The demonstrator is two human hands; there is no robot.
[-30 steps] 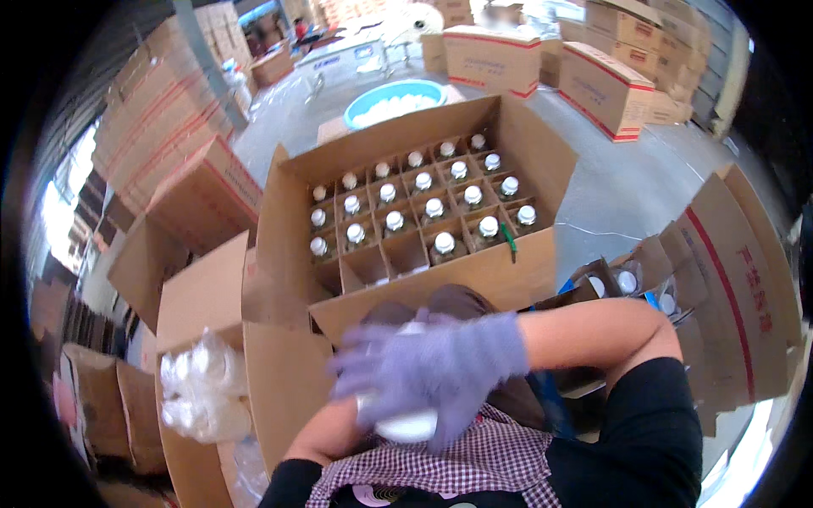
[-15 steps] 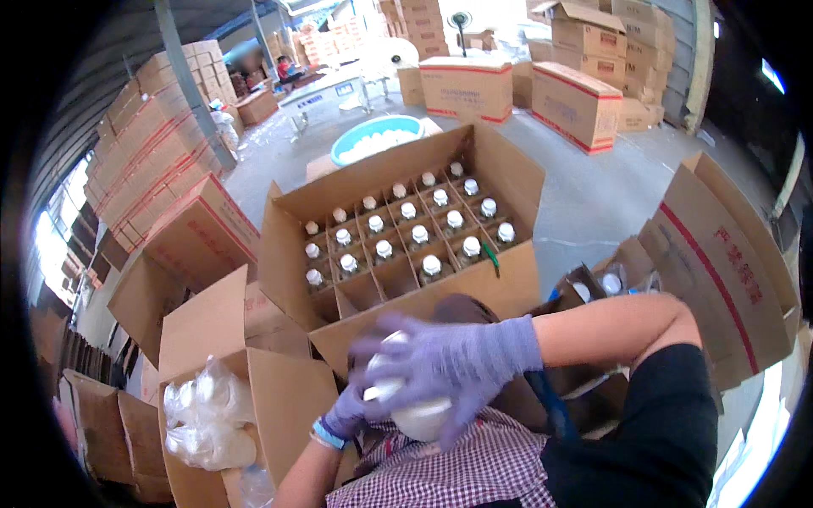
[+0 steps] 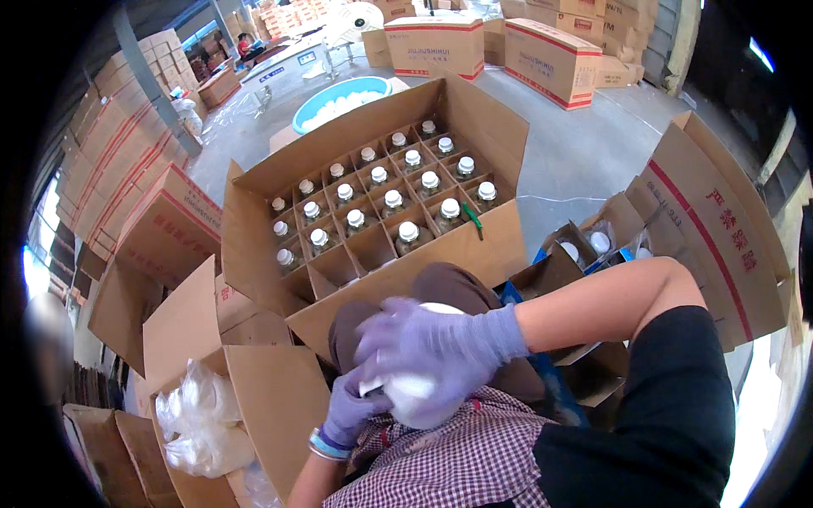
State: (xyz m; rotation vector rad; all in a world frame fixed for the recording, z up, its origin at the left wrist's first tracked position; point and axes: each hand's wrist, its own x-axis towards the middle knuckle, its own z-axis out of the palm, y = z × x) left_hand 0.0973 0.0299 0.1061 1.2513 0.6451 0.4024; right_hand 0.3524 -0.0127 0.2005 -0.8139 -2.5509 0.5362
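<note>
We had the divided box (image 3: 487,123) before us, the left box (image 3: 279,398) beside it, the blue basin (image 3: 305,108) beyond. Our right hand (image 3: 432,343), blurred, spread over the white thing (image 3: 412,391) between divided box and apron (image 3: 457,453); we couldn't tell whether it gripped. Our left hand (image 3: 351,411) clasped that thing's left edge. Bottles (image 3: 392,201) stood in most cells (image 3: 370,247); a green strip (image 3: 473,217) crossed the near edge.

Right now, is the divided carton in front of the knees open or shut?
Open: the carton has nothing covering its top, so white-capped bottles show inside.
</note>
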